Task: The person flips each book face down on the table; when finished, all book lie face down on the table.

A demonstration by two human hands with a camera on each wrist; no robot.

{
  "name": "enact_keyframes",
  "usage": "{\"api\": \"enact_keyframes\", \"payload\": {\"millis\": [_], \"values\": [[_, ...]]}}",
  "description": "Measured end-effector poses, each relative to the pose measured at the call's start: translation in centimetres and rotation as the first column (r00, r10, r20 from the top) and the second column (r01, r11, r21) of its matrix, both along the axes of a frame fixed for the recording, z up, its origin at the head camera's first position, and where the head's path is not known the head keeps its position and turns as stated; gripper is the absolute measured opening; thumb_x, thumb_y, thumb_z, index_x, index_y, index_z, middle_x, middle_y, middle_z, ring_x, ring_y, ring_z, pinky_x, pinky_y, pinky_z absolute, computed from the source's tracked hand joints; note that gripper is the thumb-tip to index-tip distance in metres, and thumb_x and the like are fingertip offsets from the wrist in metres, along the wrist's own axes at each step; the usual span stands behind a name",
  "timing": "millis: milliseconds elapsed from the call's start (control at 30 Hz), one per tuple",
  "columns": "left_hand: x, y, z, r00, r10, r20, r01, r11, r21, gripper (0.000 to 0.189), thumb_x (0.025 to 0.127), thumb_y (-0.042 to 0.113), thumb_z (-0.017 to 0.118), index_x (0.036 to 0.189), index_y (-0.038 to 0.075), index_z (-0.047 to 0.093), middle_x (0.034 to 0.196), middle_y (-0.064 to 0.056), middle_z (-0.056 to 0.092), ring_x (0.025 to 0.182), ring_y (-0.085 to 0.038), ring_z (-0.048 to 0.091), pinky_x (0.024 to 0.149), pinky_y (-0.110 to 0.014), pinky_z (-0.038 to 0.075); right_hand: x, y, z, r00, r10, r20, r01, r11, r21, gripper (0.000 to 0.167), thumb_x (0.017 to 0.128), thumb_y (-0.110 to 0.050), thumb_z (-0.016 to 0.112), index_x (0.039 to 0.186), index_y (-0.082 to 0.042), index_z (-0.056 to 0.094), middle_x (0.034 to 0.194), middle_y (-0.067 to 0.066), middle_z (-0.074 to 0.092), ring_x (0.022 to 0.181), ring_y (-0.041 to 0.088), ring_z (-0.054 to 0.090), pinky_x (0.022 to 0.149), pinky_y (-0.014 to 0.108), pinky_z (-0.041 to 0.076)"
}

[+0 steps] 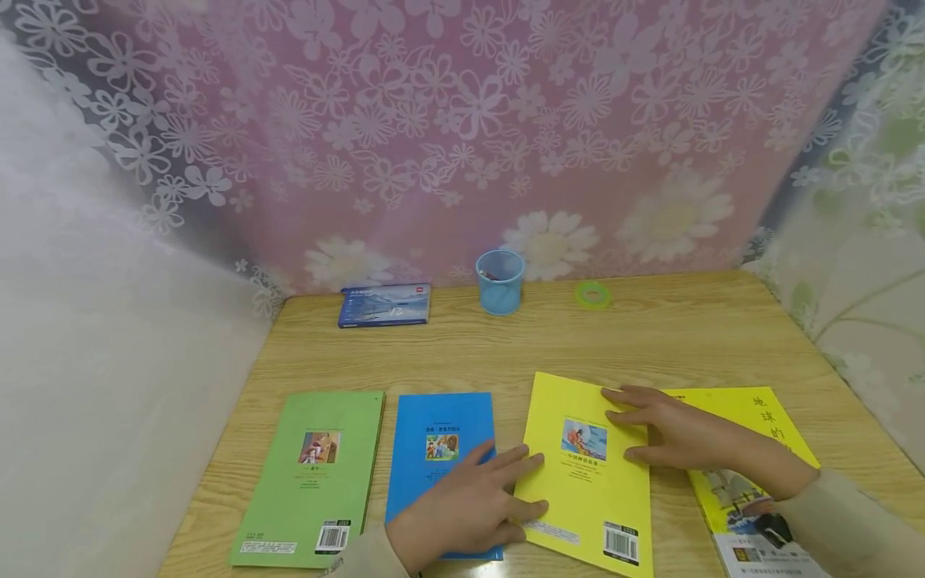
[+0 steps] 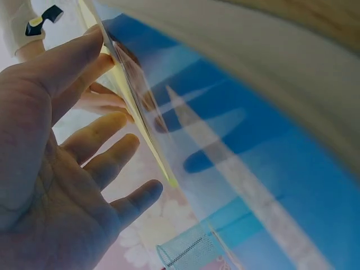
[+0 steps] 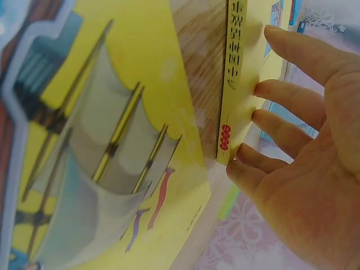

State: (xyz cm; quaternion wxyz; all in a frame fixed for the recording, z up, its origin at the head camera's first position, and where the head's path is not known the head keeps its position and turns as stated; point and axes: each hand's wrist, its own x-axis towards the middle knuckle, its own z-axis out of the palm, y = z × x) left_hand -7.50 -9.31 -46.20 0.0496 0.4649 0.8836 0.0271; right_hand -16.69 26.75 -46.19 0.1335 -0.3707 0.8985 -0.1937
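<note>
A yellow book [image 1: 581, 498] with a small picture and a barcode lies slightly turned on the table. The left hand [image 1: 470, 506] reaches over the blue book [image 1: 412, 425], its spread fingertips on the yellow book's left edge. In the left wrist view, that hand's fingers [image 2: 101, 138] are loosely extended. On the upper right of the yellow book rest the fingertips of the right hand [image 1: 686, 433]. Its fingers look extended along the spine [image 3: 229, 95] in the right wrist view. Under the right forearm lies a yellow book with a ship picture [image 1: 723, 482], partly hidden.
A green book [image 1: 328, 417] lies at the far left. Along the back of the wooden table [image 1: 448, 349] are a blue box [image 1: 386, 307], a light-blue mesh cup [image 1: 500, 289] and a roll of green tape [image 1: 584, 303]. Flowered curtain stands behind.
</note>
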Motion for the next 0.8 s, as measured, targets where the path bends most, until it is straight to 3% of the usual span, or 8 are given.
{"api": "enact_keyframes", "payload": {"millis": [133,367,567,800], "values": [[0.3,0.3,0.0,1.000,-0.014,-0.018,0.013,1.000,-0.024,0.046,0.096,0.055,0.069,0.141,0.047,0.064,0.165,0.003,0.047,0.153,-0.023,0.046,0.119,-0.058,0.045,0.0,-0.7,-0.1,1.000,-0.004,-0.001,0.004,1.000,-0.013,0.062,0.094,-0.043,0.078,0.144,-0.008,0.065,0.165,0.017,0.044,0.150,0.056,0.033,0.110,0.073,0.042],[0.8,0.6,-0.2,0.999,-0.022,0.035,0.022,1.000,0.004,0.046,0.098,0.057,0.065,0.143,0.047,0.062,0.163,0.004,0.050,0.151,-0.024,0.048,0.120,-0.057,0.043,-0.5,-1.5,-0.7,1.000,-0.011,-0.010,0.010,1.000,-0.018,0.063,0.092,-0.040,0.082,0.143,-0.007,0.065,0.165,0.016,0.044,0.151,0.056,0.032,0.110,0.073,0.042],[1.1,0.9,-0.5,0.998,-0.046,-0.038,0.047,0.999,0.019,0.048,0.095,0.063,0.065,0.141,0.047,0.064,0.158,0.003,0.055,0.146,-0.024,0.054,0.116,-0.052,0.048,-0.9,-1.6,-0.7,1.000,-0.010,-0.023,0.010,0.999,-0.030,0.060,0.091,-0.039,0.083,0.142,-0.011,0.067,0.164,0.012,0.047,0.152,0.051,0.036,0.110,0.071,0.045],[1.4,1.2,-0.6,0.999,-0.036,-0.031,0.037,0.999,0.014,0.049,0.096,0.063,0.062,0.143,0.046,0.062,0.157,0.002,0.055,0.145,-0.025,0.053,0.116,-0.051,0.048,-1.2,-1.4,-1.0,1.000,-0.011,-0.015,0.010,0.999,-0.046,0.063,0.091,-0.047,0.081,0.143,-0.015,0.066,0.164,0.010,0.048,0.152,0.049,0.036,0.110,0.069,0.045]]}}
